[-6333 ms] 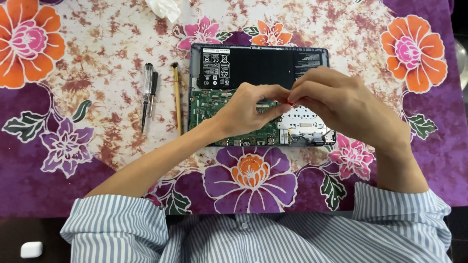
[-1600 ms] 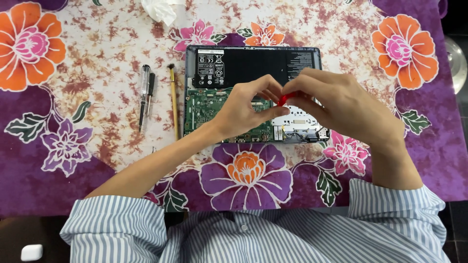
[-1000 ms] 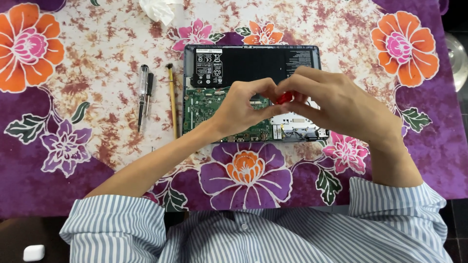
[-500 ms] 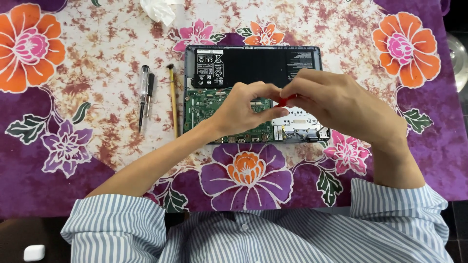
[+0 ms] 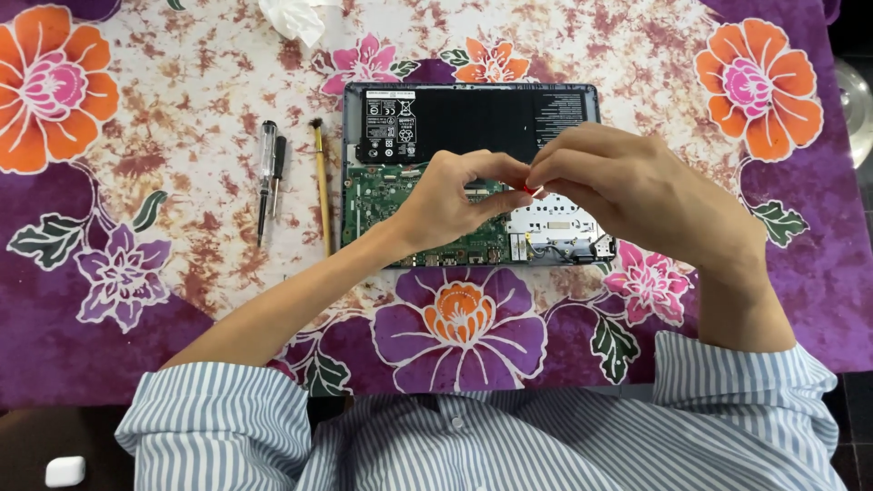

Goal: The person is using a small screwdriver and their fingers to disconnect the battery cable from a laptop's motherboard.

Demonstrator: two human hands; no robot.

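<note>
Red part (image 5: 528, 188): small, mostly hidden; pinched between the fingertips of both hands where they meet, above the middle of the laptop. Kind cannot be told. Likely light and stiff, easy to drop; best held by its edges with fingertips, as here.

Left hand (image 5: 455, 205): curled, thumb and forefinger closed on the red part from the left.

Right hand (image 5: 637, 195): curled, fingertips closed on the same red part from the right.

Laptop (image 5: 473, 114): directly beneath both hands, base cover off, lying flat on the worktop. Black battery along the far side; green circuit board under the left hand; silvery metal plate under the right hand. Exposed board likely fragile; handle by the casing rim, not the components.

Brush (image 5: 321, 186): thin wooden handle, just left of the laptop, lying lengthwise.

Screwdrivers (image 5: 268, 177): two, clear and dark handles, side by side, further left of the brush.

Tissue (image 5: 291, 16): crumpled, white, well beyond the left hand at the far edge.

Worktop (image 5: 136, 273): covered by a cloth with purple, orange and pink flowers.

Sleeves (image 5: 209, 423): blue-and-white striped, near edge.

White object (image 5: 64, 470): small, rounded, off the cloth at the near left.
</note>
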